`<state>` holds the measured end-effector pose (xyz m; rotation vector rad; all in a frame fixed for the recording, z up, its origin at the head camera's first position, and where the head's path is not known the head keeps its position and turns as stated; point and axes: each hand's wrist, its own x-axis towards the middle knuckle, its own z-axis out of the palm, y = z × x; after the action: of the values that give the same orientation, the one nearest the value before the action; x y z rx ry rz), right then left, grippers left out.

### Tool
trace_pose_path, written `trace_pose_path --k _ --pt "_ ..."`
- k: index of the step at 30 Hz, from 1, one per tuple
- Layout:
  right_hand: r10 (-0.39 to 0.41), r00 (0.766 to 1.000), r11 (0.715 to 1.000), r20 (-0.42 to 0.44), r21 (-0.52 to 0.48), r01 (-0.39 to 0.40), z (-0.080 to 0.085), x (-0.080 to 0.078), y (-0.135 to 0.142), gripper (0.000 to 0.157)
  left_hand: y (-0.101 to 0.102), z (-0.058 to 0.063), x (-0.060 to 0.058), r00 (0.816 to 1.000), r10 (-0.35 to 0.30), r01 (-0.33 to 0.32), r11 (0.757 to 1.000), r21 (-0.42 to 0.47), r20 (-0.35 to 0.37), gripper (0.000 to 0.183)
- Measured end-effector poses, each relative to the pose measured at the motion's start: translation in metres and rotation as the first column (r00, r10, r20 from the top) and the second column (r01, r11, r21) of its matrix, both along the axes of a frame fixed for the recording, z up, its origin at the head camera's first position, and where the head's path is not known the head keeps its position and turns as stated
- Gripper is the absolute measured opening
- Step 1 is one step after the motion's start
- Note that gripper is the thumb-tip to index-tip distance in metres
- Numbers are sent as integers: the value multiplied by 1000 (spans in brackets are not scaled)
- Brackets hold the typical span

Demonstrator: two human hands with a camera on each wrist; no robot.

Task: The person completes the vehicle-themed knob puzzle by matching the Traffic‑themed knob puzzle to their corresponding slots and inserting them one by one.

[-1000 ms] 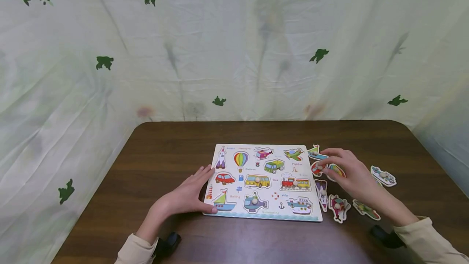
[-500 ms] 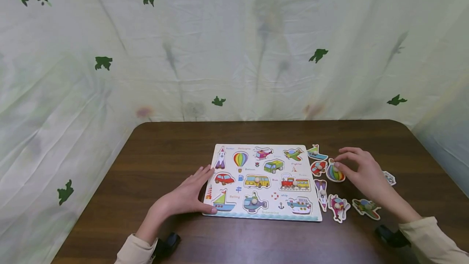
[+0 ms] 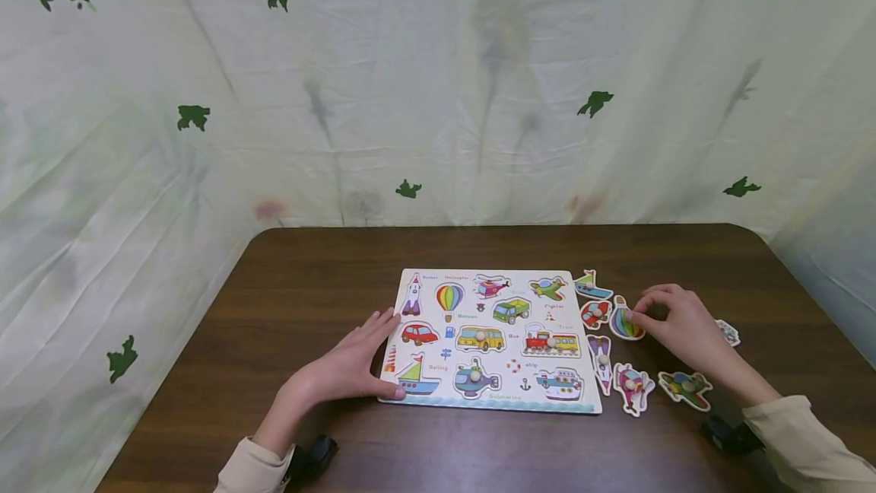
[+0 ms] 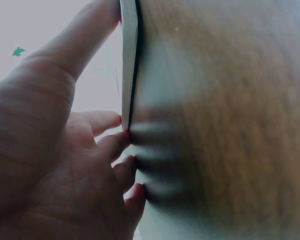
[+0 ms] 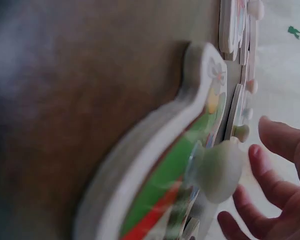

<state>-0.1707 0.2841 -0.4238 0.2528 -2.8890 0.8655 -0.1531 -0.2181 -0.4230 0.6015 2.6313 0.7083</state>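
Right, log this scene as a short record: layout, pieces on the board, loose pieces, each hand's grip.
Layout: white puzzle board on brown table
Knobbed pieces on it: bus, train, submarine
Loose to its right: sailboat, car, balloon, rocket, helicopter, plane
Partly hidden: another piece behind the right forearm
Left-hand grip: at the board's left edge, thumb over the near corner
Right-hand grip: at the balloon's knob; whether it pinches is unclear
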Motion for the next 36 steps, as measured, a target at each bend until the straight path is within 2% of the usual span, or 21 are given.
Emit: trace_pose_path --k 6,13,23,31,36 --pt "-13 1000 996 28 84 10 -3 -6 0 31 0 1 0 1000 1 -1 1000 2 5 115" --pt "-18 999 993 35 115 14 -4 -9 -1 29 0 0 -1 1000 -3 3 1000 1 -7 115" --pt "-10 1000 995 19 99 8 -4 -6 -2 24 0 2 0 1000 -3 3 1000 4 -4 114" --pt "-12 1000 998 7 60 11 -4 -4 1 13 1 3 0 1000 -9 9 1000 14 -11 114" --pt "-28 999 999 22 43 27 -5 -5 3 15 1 2 0 1000 0 0 1000 1 0 114"
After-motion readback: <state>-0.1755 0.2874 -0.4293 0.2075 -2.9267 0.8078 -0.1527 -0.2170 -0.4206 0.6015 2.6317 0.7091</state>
